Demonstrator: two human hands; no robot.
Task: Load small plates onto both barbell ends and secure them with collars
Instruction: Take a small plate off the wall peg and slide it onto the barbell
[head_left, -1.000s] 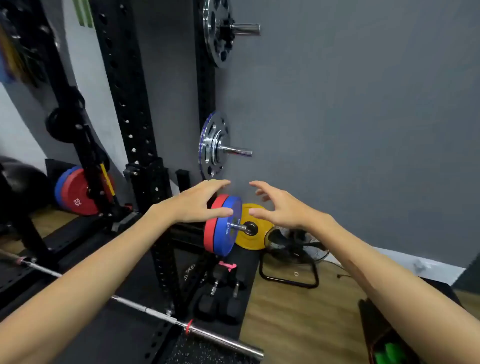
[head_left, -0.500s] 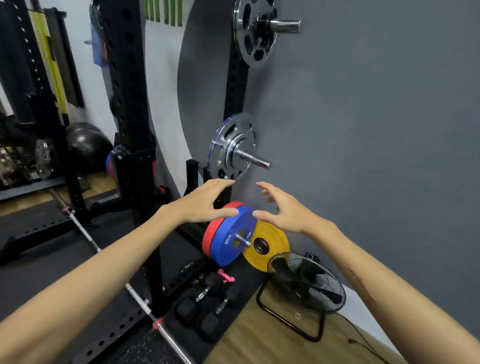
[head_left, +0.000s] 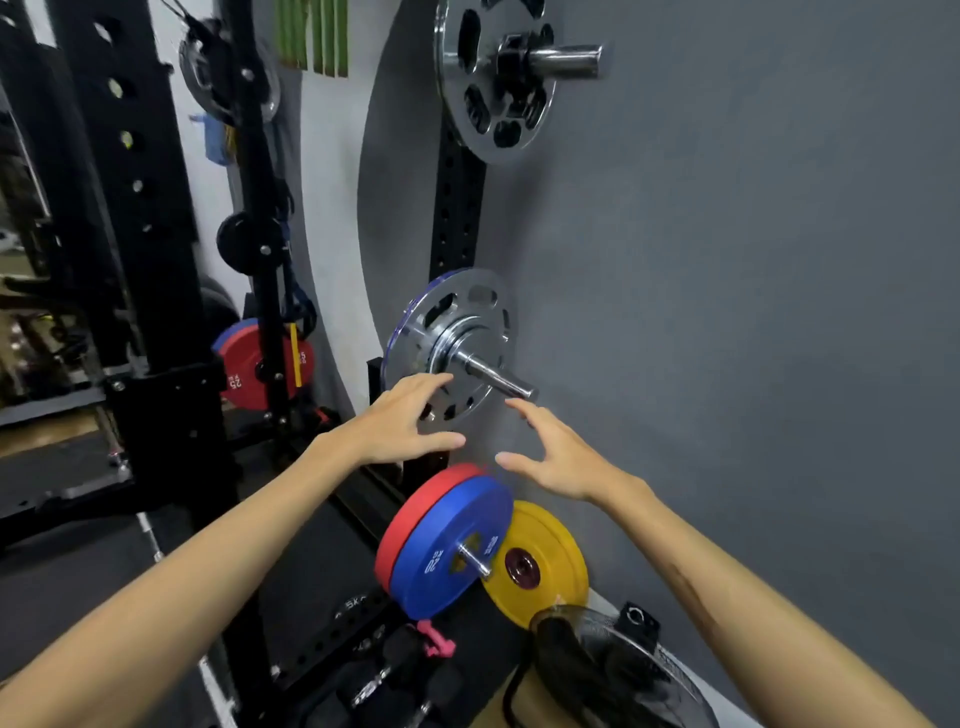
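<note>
Nearest the camera, both bare forearms reach forward and up toward the storage pegs on the rack; the left hand (head_left: 410, 418) has its grip spread wide and holds nothing, its fingertips just in front of the lower rim of the silver plate (head_left: 449, 345); the right hand (head_left: 558, 457) is likewise open and empty, thumb and fingers curved as if to cup the plate's right edge, just below the tip of the peg (head_left: 498, 376).

Below the hands a red plate (head_left: 410, 514) and a blue plate (head_left: 447, 551) hang together on a lower peg, with a yellow plate (head_left: 545, 566) leaning behind them by the wall; a pink collar (head_left: 434, 642) lies under them among dark dumbbells.

The step in hand looks to be taking a small plate off its peg; it would go best with both hands on opposite rims, fingers hooked through the cut-outs, drawing the plate straight along the peg so that it does not bind, and keeping the thumbs clear of the stack behind.

The silver plate is a thin chromed disc pierced with oval holes, backed by a clear, blue-edged disc, sitting well back on its steel peg; smaller rings seem stacked at its hub, though how many I cannot tell.

Farther up, another holed plate (head_left: 493, 78) hangs on a higher peg; the barbell's ends are not in view.
</note>
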